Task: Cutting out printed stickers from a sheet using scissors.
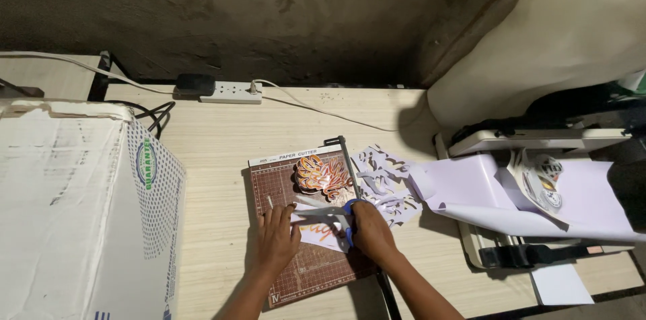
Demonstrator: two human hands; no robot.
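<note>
**Cutting a printed paper sheet on a trimmer board**

The left hand (277,238) presses flat, fingers spread, on a thin white printed paper sheet (317,230) lying between both hands on the brown gridded paper cutter board (306,269). The right hand (370,231) is clamped on blue-handled scissors (340,214). The sheet is probably light, limp and easily torn; hold near the cut.

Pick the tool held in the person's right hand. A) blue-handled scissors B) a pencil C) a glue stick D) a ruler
A: the right hand grips blue-handled scissors whose blades point left over the printed paper piece, which the left hand presses down on the paper cutter board.
</note>
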